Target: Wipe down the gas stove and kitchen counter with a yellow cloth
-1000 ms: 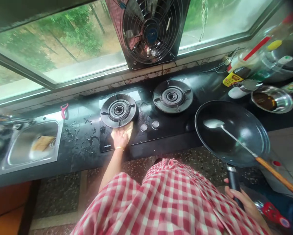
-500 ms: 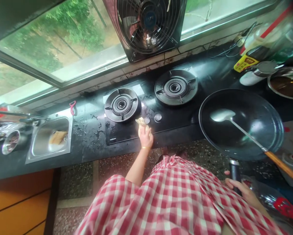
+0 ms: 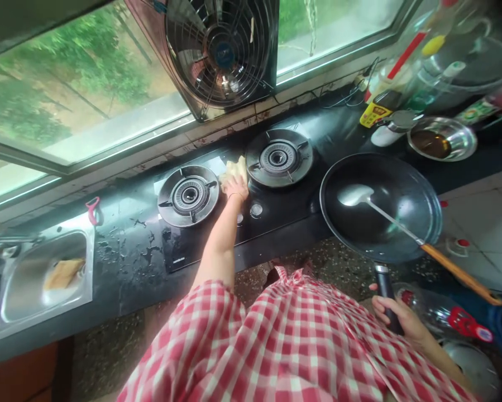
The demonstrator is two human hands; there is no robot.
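Observation:
My left hand point(image 3: 235, 187) presses a pale yellow cloth point(image 3: 235, 169) onto the black glass stove point(image 3: 217, 234), in the gap between the left burner point(image 3: 189, 195) and the right burner point(image 3: 279, 158). At the right, my right hand point(image 3: 395, 312) is wrapped round the black handle of a large dark wok point(image 3: 385, 234). A spatula point(image 3: 397, 223) with a metal head and a wooden handle lies across the wok, its handle reaching out past the rim. The wok is held above the floor at the counter's front edge.
A sink point(image 3: 45, 301) with a tan sponge-like block point(image 3: 64, 273) is at the left. Near it lies a pink peeler point(image 3: 93, 211) beside water drops. Behind the wok stand a yellow-labelled bottle point(image 3: 376, 111), a jar point(image 3: 391, 131) and a metal bowl point(image 3: 460, 142). A fan point(image 3: 221, 56) fills part of the window.
My left hand has slid the cloth from beside the knobs at the stove's front back to the gap between the burners. The view has shifted right. My right hand still holds the wok.

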